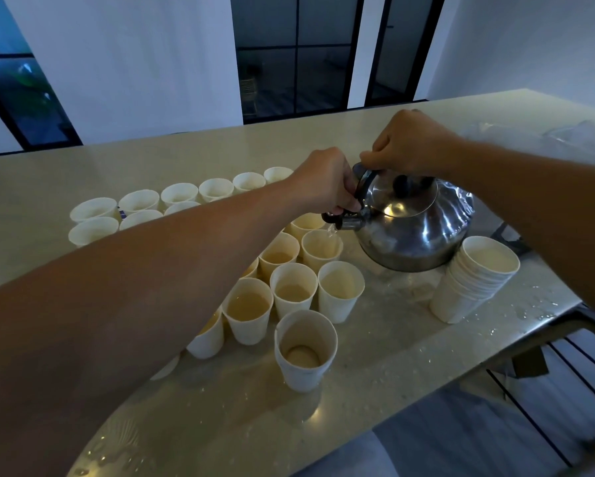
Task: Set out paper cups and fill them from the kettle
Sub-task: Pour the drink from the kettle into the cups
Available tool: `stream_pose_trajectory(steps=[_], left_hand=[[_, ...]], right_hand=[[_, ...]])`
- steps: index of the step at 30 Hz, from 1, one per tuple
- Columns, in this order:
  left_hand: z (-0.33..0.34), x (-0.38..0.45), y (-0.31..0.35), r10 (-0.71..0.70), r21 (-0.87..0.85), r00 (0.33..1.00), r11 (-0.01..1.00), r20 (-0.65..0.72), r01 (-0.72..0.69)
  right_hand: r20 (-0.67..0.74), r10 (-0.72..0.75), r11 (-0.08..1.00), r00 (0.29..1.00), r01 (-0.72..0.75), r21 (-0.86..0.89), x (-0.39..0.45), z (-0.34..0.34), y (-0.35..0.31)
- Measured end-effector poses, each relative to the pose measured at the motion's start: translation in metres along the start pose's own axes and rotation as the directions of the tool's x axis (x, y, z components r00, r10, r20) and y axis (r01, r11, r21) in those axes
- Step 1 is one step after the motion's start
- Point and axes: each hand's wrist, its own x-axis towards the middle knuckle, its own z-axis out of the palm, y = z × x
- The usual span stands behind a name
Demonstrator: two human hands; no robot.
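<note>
Fingers [349,201] gripping kettle [413,228], wet table [375,356]

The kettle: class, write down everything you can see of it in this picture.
The kettle is a round, shiny metal one with a domed lid and dark knob. It is held tilted above the table, spout down to the left, and water runs from the spout into a paper cup. The right hand grips its dark handle from above; the left hand holds the spout end.
</note>
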Motion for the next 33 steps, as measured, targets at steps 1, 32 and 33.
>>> stream_pose_trajectory(steps=[1,32,33], left_hand=[[0.0,0.0,0.0,0.001,0.003,1.0,1.0,0.0,-0.001],[0.002,-0.005,0.01,0.021,-0.007,0.999,1.0,-0.047,-0.022],[0.002,-0.006,0.012,0.037,0.007,0.998,0.999,-0.045,-0.037]], right_hand=[[0.003,0.0,1.0,1.0,0.0,-0.002,0.0,0.0,0.0],[-0.081,0.037,0.994,0.996,-0.029,0.102,-0.01,0.004,0.016],[-0.082,0.033,0.993,0.996,-0.024,0.112,-0.012,0.003,0.017]])
